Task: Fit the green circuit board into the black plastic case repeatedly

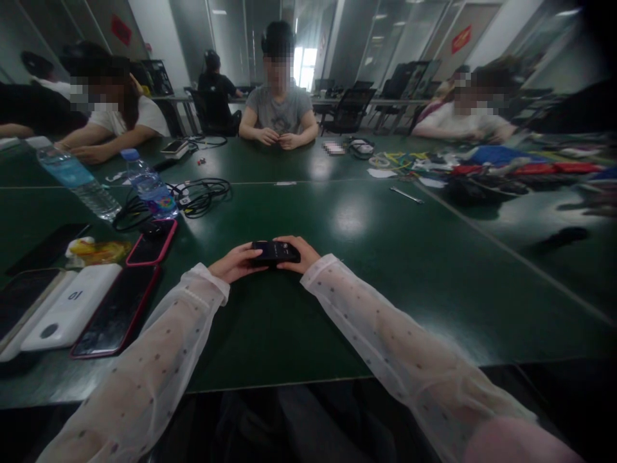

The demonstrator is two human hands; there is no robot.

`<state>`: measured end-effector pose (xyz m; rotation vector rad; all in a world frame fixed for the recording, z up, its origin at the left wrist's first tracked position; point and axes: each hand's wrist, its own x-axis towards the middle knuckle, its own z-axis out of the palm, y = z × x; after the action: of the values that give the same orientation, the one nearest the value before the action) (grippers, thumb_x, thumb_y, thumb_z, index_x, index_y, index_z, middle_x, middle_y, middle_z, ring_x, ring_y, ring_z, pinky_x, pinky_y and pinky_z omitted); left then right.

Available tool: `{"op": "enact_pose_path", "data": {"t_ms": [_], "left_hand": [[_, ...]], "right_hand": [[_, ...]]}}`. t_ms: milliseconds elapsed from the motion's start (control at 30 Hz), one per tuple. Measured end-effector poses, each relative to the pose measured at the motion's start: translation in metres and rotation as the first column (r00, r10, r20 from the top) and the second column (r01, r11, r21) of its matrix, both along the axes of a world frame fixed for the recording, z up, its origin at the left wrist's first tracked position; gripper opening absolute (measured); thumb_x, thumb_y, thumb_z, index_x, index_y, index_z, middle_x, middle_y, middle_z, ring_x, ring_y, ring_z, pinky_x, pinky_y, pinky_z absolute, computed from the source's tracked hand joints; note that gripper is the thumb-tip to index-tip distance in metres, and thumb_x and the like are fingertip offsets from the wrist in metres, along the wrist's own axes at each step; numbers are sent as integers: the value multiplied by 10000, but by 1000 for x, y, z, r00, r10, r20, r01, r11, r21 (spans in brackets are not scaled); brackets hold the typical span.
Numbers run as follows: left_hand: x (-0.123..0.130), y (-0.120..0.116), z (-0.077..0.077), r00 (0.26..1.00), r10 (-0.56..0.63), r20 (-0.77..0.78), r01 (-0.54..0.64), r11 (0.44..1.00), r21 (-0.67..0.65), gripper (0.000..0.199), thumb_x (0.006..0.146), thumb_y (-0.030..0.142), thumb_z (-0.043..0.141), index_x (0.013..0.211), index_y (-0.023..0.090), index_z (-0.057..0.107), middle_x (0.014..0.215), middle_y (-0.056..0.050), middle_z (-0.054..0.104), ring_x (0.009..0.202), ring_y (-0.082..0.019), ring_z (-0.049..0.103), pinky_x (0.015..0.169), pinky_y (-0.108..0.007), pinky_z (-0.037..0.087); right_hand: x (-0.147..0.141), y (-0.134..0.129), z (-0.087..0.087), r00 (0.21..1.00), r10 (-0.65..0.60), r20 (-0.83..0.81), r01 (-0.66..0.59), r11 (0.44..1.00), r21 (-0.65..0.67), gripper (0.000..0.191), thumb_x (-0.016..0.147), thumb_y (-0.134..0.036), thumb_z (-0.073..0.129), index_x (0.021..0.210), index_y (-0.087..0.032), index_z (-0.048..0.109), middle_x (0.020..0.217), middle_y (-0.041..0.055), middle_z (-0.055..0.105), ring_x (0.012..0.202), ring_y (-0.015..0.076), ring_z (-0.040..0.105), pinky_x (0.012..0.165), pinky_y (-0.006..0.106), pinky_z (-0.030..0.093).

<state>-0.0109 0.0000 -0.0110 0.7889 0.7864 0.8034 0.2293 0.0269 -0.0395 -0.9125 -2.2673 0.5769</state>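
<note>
A small black box-like device (268, 253) with faint white markings on its face is held between both of my hands, low over the green table (308, 315). My left hand (235, 262) grips its left end, thumb on top and fingers beneath. At the right end, my right hand (303, 251) is closed around it, with fingers along the back edge and the thumb in front. The markings are too small to read. Sheer white dotted sleeves cover both my forearms.
Left of my arms lie a red-edged phone (118, 312), a white power bank (72, 307) and a pink-cased phone (153, 243). Beyond them are two water bottles (80, 180) and black cables (205, 196). A wrench (406, 195) lies right of centre. Several people sit around the table.
</note>
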Motion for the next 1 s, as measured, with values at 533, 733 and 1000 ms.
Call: {"op": "enact_pose_path", "data": {"t_ms": [533, 733, 1000], "left_hand": [[-2, -8, -8, 998, 50, 49, -52, 998, 42, 243, 775, 180, 719, 1002, 137, 643, 1025, -113, 687, 1040, -250, 631, 928, -457, 533], [2, -32, -4, 993, 116, 32, -118, 990, 80, 228, 765, 194, 733, 970, 140, 648, 1007, -105, 680, 1075, -271, 609, 921, -468, 534], [0, -75, -4, 993, 119, 22, -121, 986, 116, 292, 709, 233, 799, 943, 147, 647, 1020, -108, 658, 1169, -299, 555, 972, -473, 492]], "right_hand": [[-10, -21, -16, 983, -167, -76, 158, 981, -116, 695, 670, -402, 786, 1288, -302, 484, 1250, 57, 575, 1156, 277, 561, 961, 467, 455], [-13, -49, -15, 960, -233, -155, 211, 967, -145, 682, 646, -372, 797, 1246, -264, 492, 1176, 60, 603, 1089, 257, 604, 960, 454, 462], [-13, -85, -10, 957, -216, -196, 176, 963, -203, 651, 607, -357, 819, 1182, -258, 530, 1112, 36, 636, 1058, 243, 627, 961, 438, 469]]}}
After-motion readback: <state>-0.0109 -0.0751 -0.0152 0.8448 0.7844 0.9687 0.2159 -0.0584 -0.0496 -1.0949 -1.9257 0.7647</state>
